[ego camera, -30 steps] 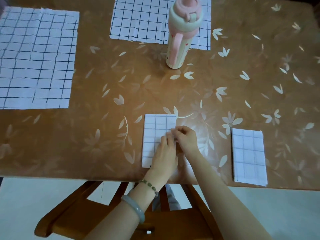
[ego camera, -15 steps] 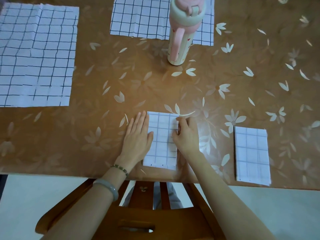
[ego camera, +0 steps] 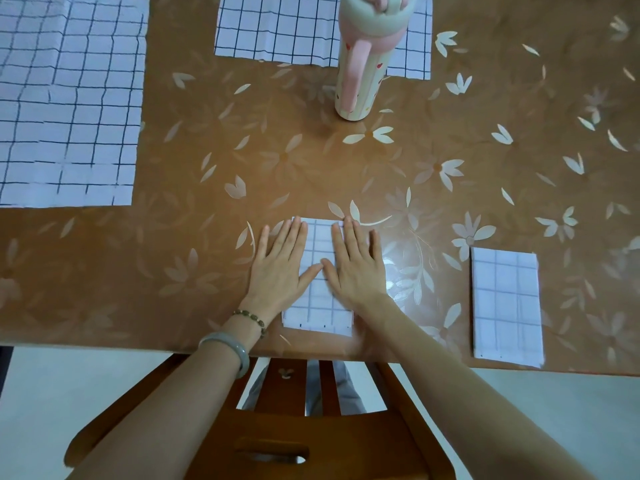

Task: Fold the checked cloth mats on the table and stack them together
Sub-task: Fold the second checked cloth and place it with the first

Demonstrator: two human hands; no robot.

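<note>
Floral brown table, wooden chair, pale floor

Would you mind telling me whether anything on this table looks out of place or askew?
Nothing is spilled or damaged. The only slight oddity: the folded mat pressed under the left hand and right hand shows stepped layers along its near edge, so its folds are not quite flush.
</note>
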